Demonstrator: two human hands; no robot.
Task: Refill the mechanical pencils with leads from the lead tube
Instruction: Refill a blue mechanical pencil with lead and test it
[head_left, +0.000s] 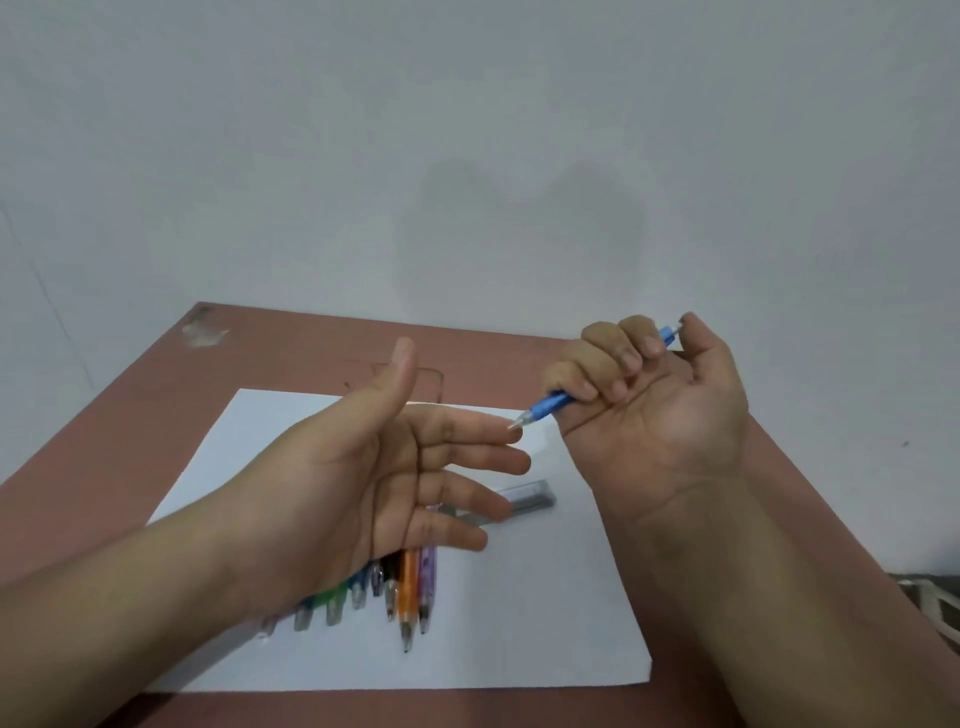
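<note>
The reddish-brown desk (291, 358) carries a white sheet of paper (519, 623), on which the work items lie. At the left, a row of mechanical pencils (395, 597) lies side by side on the paper, tips toward the viewer; clear, green, black, orange and purple barrels are visible, and their upper ends are hidden behind the left hand (384, 478). The left hand is held above the row, palm up, fingers spread and straight, thumb raised; it grips nothing. Just beyond its fingertips, the clear lead tube (530, 493) lies flat on the paper, partly covered by the fingers; whether its cap is on cannot be determined. At the right, the right hand (654, 410) is curled around a blue mechanical pencil (550, 402), with the thumb resting on the push-button end and the metal tip touching, or nearly touching, the left index fingertip. The step in hand appears to be a feed check: clicking the button and feeling for lead at the tip. To perform it well, keep the tip directed at the fingertip pad with light contact only, click in single strokes, and avoid side load, which is likely to snap any exposed lead.
</note>
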